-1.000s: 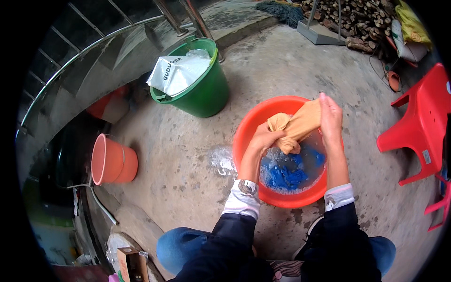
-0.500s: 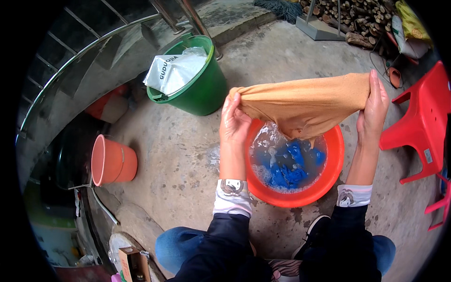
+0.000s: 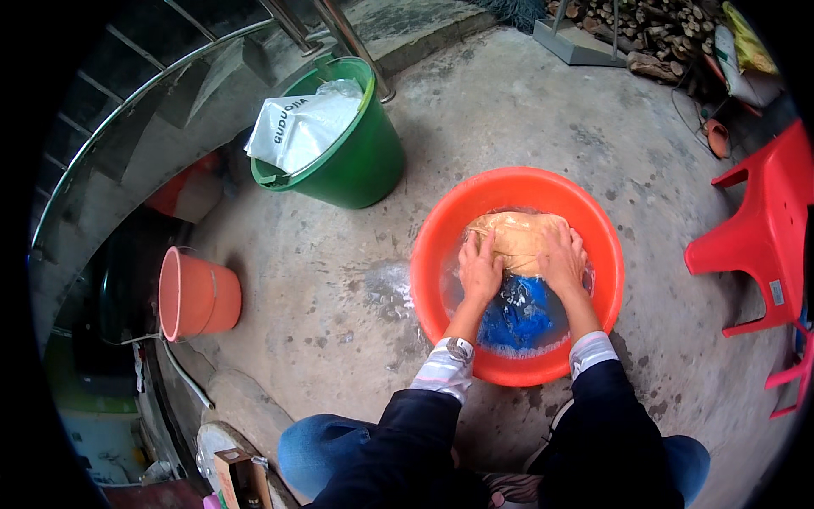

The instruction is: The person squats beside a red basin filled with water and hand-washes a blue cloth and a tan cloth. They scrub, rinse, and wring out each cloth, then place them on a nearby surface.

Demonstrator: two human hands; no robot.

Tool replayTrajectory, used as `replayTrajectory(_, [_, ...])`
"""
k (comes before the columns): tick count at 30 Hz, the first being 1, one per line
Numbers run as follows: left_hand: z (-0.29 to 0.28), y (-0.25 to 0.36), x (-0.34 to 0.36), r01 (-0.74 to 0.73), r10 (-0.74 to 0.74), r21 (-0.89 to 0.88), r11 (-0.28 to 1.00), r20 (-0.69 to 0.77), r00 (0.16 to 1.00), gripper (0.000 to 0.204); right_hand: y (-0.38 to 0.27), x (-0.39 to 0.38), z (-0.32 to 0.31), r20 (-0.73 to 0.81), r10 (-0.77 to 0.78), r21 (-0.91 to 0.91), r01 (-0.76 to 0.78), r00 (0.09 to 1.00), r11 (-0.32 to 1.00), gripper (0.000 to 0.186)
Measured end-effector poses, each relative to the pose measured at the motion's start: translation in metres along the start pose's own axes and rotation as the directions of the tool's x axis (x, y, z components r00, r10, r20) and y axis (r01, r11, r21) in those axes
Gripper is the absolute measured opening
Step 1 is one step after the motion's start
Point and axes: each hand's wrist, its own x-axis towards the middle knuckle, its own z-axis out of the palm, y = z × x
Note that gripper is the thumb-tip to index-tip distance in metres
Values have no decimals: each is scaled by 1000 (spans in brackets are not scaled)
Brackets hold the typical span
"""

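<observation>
An orange plastic basin (image 3: 432,280) holds soapy water with a blue cloth (image 3: 521,310) in it. A tan cloth (image 3: 517,225) lies bunched and wet in the back half of the basin. My left hand (image 3: 482,271) rests on the left part of the tan cloth, fingers spread and slightly bent. My right hand (image 3: 561,265) presses on its right part, also with fingers apart. Some fingertips sink into the cloth or water and are hard to see.
A green tub (image 3: 356,161) with a white sack (image 3: 301,136) stands behind left; a pink bucket (image 3: 199,297) sits left. A red stool (image 3: 750,254) is at right. Firewood (image 3: 644,25) is piled at back right; a curved railing (image 3: 127,110) edges the left.
The tan cloth, earlier held up stretched between both hands above the basin, is down in the water. Both hands have moved down into the basin and spread on it.
</observation>
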Motion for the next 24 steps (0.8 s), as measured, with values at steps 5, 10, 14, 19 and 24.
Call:
replayTrajectory(5, [6,1,3,-93,79,185,978,83,993,60,3,-6,27,11,-54,49,54,998,997,61])
replayTrajectory(10, [17,3,1,87,-144,232,969,244,959,58,5,-4,30,179,49,56,-60,983,997,63])
replayTrajectory(14, [57,-50,1,56,-96,212,976,181,979,53,7,2,52,280,93,-46,-84,956,995,65])
replayTrajectory(19, [41,-30,25,107,-374,428,897,608,701,42,22,1,80,202,124,-33,-120,972,992,58])
replayTrajectory(24, [21,-30,16,65,-66,-67,996,-23,998,32,36,45,58,270,170,158,-218,948,963,50])
